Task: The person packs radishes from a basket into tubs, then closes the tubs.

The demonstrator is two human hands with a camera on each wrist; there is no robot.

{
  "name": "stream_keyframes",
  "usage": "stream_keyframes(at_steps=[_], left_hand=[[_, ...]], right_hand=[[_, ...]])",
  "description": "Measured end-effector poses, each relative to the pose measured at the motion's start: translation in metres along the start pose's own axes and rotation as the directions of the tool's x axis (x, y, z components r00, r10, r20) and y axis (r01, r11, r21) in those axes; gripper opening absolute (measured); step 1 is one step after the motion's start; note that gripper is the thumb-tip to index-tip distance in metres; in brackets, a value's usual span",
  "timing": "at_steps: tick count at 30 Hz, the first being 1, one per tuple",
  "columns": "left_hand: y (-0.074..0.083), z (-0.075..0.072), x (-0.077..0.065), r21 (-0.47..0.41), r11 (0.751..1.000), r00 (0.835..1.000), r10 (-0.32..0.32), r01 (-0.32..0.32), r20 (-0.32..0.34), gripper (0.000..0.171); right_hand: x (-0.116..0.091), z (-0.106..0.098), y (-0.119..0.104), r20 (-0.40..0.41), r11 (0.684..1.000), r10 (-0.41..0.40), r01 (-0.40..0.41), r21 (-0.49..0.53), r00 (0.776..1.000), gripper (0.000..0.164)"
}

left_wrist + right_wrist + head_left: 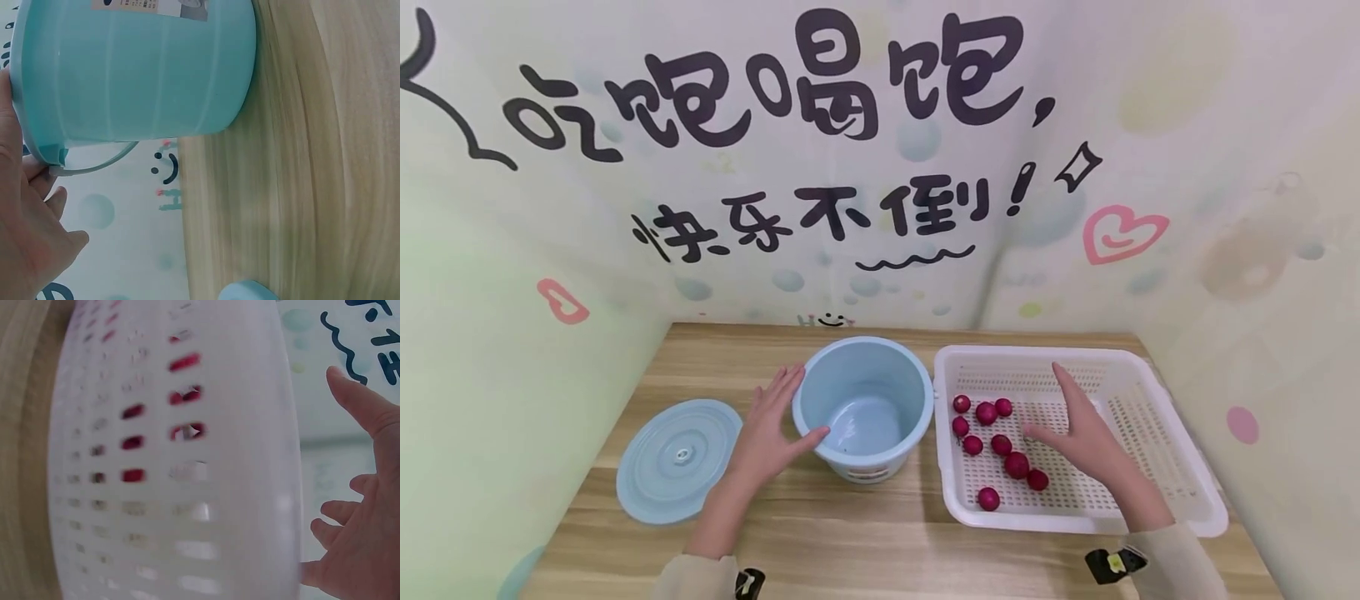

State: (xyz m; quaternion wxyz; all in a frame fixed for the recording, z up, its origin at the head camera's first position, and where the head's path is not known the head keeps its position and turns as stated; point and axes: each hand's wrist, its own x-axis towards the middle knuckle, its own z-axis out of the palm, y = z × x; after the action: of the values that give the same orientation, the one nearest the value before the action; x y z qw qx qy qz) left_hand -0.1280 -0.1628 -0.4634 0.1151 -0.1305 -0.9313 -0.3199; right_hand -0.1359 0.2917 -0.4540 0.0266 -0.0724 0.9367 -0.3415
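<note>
My left hand (767, 429) rests against the left rim of a light blue bucket (865, 408), fingers extended and thumb at its near rim. In the left wrist view the fingers (56, 201) are spread near the bucket's handle joint. No contents show inside the bucket. My right hand (1082, 433) hovers over a white perforated basket (951, 492), holding nothing, its thumb and fingers apart. Several small round red radishes (1017, 465) lie in the basket's left half. Through the basket's slots, red patches show in the right wrist view.
A round light blue lid (677, 462) lies on the wooden table (850, 542) left of the bucket. The basket stands close to the bucket's right side. Behind the table hangs a pale wall covering (865, 292) with dark lettering.
</note>
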Motion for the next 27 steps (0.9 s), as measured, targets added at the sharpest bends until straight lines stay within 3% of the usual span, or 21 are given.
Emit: stream_keyframes(at_steps=[9,16,24,27], left_hand=[[-0.001,0.0,-0.001,-0.024,0.999,1.0,-0.021,0.021,-0.019,0.092],[0.001,0.001,0.0,-0.007,1.0,1.0,-0.023,0.023,-0.001,0.091],[0.002,0.003,0.0,0.007,1.0,1.0,-0.023,0.023,-0.002,0.09],[0.002,0.003,0.0,0.012,1.0,1.0,-0.01,0.01,-0.019,0.09]], right_hand=[[-0.006,0.022,0.017,0.026,0.998,0.0,-0.001,0.067,1.0,0.095],[-0.012,0.032,0.033,0.076,0.983,0.02,-0.033,0.178,0.997,0.084],[-0.011,0.035,0.037,0.2,0.976,0.012,-0.055,0.212,0.98,0.074],[-0.01,0.035,0.037,0.245,0.97,0.042,-0.098,0.223,0.969,0.072]])
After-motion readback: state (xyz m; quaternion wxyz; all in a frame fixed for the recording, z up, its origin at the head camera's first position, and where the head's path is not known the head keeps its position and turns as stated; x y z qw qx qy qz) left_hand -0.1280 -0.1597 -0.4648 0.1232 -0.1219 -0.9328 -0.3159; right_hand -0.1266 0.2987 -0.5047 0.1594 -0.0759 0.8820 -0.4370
